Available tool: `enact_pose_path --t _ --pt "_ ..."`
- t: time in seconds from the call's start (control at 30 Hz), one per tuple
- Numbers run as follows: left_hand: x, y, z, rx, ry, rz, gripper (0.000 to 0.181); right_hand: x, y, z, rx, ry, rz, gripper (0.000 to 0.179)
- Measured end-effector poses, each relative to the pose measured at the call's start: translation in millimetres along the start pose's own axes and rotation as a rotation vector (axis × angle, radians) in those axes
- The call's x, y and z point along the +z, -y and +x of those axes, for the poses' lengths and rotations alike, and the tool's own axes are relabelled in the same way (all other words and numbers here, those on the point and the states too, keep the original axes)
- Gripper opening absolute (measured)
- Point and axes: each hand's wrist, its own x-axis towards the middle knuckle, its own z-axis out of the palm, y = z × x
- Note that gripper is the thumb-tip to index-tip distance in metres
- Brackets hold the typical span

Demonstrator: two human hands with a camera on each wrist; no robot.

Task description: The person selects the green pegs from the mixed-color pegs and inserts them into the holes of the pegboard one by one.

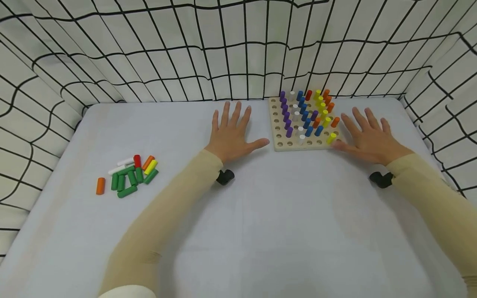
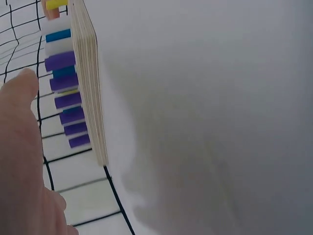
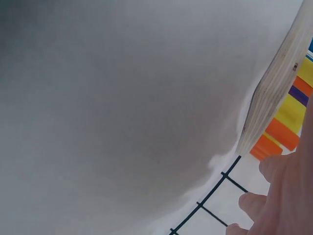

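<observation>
- A wooden pegboard (image 1: 283,140) sits at the counter's (image 1: 242,231) far edge, toward its right corner, pegs (image 1: 305,115) upright.
- Left grip (image 1: 231,138), fingers spread, holds nothing, just left of it.
- Right grip (image 1: 372,142), likewise spread, is nearer, thumb at the board's near-right corner.

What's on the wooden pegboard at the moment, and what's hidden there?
On the pegboard stand purple, white, blue, red, yellow and orange pegs; some holes are empty. Covered and unseen: the pegs' lower ends, and the tabletop under the pegboard.
</observation>
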Motion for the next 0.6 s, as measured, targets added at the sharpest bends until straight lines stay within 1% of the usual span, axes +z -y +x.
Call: enact_pose_path --t 0.2,0.33,0.43,0.53,0.6 --pt "6.2 -28.0 10.4 0.044 0.009 0.039 0.119 -1 5 6.8 -0.017 -0.002 -0.023 0.110" --pt "12.4 -42.0 16.8 0.063 0.018 0.062 0.120 -3 7 10.5 -0.021 0.016 -0.024 0.112" --pt "15.2 -50.9 21.8 0.064 0.032 0.071 0.121 -5 8 14.2 -0.021 0.040 -0.026 0.112" --pt "17.7 -59.0 27.6 0.056 0.062 0.072 0.122 -6 9 17.6 -0.017 0.064 -0.022 0.114" --pt "19.0 -63.5 30.8 0.045 0.100 0.076 0.123 -7 9 19.6 -0.015 0.082 -0.016 0.116"
